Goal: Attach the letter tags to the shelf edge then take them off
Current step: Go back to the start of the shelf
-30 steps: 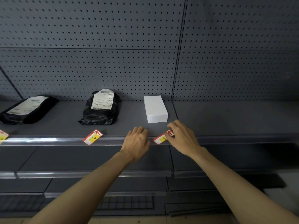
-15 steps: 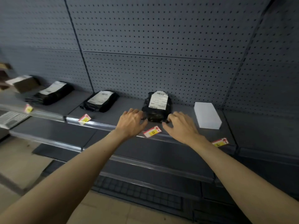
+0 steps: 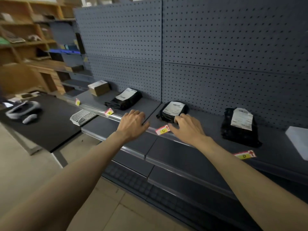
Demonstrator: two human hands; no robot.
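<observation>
Several red-and-yellow letter tags stick up from the clear strip along the grey shelf edge (image 3: 180,139). One tag (image 3: 162,130) sits between my hands. Another tag (image 3: 244,155) is to the right, a third tag (image 3: 109,112) to the left, and a further tag (image 3: 77,102) far left. My left hand (image 3: 133,125) rests palm down on the shelf edge, left of the middle tag, holding nothing. My right hand (image 3: 188,129) hovers just right of that tag, fingers spread near it, with nothing in its grasp.
Black wrapped parcels (image 3: 173,110) (image 3: 240,125) (image 3: 125,99) lie on the shelf, with a brown box (image 3: 99,87) far left and a white box (image 3: 298,139) at the right edge. A white mesh basket (image 3: 82,116) sits on the black table (image 3: 50,125). Pegboard wall behind.
My view and both hands have moved left along the shelf, from the E tag past the D tag to the tag now between my hands. The table and basket came into view.
</observation>
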